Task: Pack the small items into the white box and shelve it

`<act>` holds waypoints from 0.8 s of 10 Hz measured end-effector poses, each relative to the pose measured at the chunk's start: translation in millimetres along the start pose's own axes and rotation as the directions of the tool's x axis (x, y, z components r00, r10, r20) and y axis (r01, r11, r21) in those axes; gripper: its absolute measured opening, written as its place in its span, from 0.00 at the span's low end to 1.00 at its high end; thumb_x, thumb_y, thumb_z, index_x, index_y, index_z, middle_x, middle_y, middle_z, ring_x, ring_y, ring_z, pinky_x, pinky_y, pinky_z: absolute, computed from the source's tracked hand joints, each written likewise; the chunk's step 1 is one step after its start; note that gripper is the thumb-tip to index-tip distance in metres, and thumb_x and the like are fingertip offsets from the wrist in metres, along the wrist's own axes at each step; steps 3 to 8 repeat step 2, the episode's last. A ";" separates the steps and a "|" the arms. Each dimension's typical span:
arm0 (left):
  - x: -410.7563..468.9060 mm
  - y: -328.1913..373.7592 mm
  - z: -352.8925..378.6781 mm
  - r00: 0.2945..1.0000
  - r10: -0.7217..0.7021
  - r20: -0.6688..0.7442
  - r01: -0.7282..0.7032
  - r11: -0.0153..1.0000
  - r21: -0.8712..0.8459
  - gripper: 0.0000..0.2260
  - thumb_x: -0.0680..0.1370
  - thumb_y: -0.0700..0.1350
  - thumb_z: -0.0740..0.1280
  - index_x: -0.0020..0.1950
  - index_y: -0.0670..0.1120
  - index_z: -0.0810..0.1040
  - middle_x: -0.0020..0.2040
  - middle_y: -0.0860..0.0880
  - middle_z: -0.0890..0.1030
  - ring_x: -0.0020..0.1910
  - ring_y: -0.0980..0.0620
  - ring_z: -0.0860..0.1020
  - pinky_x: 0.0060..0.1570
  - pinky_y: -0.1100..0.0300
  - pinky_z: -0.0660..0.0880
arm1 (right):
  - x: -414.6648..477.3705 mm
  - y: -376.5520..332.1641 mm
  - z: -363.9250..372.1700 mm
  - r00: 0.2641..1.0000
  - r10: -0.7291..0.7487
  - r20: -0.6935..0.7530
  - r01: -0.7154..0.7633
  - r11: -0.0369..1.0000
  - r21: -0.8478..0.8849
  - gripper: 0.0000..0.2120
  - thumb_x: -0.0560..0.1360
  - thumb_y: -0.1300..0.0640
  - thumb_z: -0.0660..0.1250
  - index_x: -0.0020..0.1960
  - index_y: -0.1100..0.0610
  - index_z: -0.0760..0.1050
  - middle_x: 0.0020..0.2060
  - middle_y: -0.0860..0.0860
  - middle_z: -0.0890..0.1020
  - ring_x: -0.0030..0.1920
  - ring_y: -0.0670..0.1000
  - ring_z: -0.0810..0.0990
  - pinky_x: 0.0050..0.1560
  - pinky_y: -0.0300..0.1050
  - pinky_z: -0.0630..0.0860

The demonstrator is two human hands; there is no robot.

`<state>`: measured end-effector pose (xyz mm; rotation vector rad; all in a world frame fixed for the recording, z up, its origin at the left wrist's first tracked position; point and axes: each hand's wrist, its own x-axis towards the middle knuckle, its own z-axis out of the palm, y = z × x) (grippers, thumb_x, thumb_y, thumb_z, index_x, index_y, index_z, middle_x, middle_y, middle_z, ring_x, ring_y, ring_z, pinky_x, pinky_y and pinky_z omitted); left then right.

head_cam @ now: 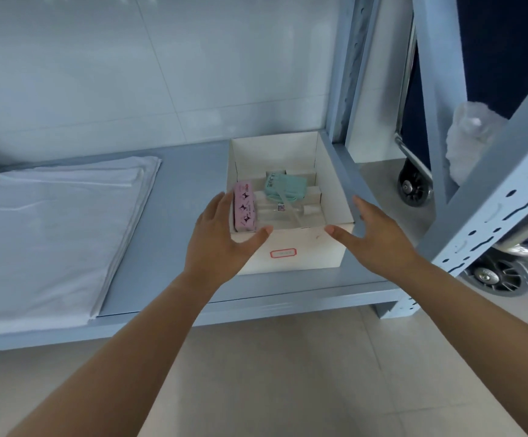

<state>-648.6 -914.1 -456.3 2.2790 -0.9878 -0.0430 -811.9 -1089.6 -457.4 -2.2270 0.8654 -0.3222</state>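
Note:
The open white box (pixel 306 250) stands on the low grey shelf (pixel 187 190), near its right post. Its front wall carries a red-framed label (pixel 283 253). Inside lie a pink patterned packet (pixel 244 207) along the left wall, a mint-green pouch (pixel 284 184) toward the back, and clear small items (pixel 284 212) in the middle. My left hand (pixel 221 238) hovers at the box's front left corner, fingers spread, thumb near the rim. My right hand (pixel 373 234) is spread at the front right corner. Neither hand grips the box.
Folded white cloth (pixel 51 225) covers the shelf's left part. The perforated grey upright (pixel 483 216) rises at the right. Behind it stand a wheeled cart (pixel 496 275) and a clear plastic bag (pixel 470 137). Beige tiled floor (pixel 287 373) lies below the shelf.

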 end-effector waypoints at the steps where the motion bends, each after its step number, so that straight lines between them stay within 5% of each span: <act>1: -8.6 21.2 -27.7 0.996 0.070 0.050 -0.076 0.987 0.139 0.41 0.66 0.71 0.54 0.73 0.50 0.59 0.73 0.49 0.64 0.72 0.46 0.62 0.69 0.46 0.61 | -20.4 -23.7 -20.8 0.999 -0.018 0.051 0.023 0.994 -0.105 0.36 0.74 0.41 0.60 0.74 0.55 0.51 0.75 0.51 0.58 0.73 0.50 0.57 0.70 0.43 0.55; 2: -22.5 56.3 -71.4 0.987 0.088 0.132 -0.122 0.955 0.272 0.41 0.67 0.72 0.50 0.75 0.52 0.55 0.76 0.51 0.58 0.75 0.46 0.55 0.70 0.39 0.54 | -46.0 -57.3 -49.9 0.995 -0.048 0.083 0.061 0.987 -0.152 0.36 0.74 0.39 0.58 0.74 0.55 0.51 0.75 0.51 0.58 0.74 0.50 0.57 0.71 0.46 0.55; 8: -22.5 56.3 -71.4 0.987 0.088 0.132 -0.122 0.955 0.272 0.41 0.67 0.72 0.50 0.75 0.52 0.55 0.76 0.51 0.58 0.75 0.46 0.55 0.70 0.39 0.54 | -46.0 -57.3 -49.9 0.995 -0.048 0.083 0.061 0.987 -0.152 0.36 0.74 0.39 0.58 0.74 0.55 0.51 0.75 0.51 0.58 0.74 0.50 0.57 0.71 0.46 0.55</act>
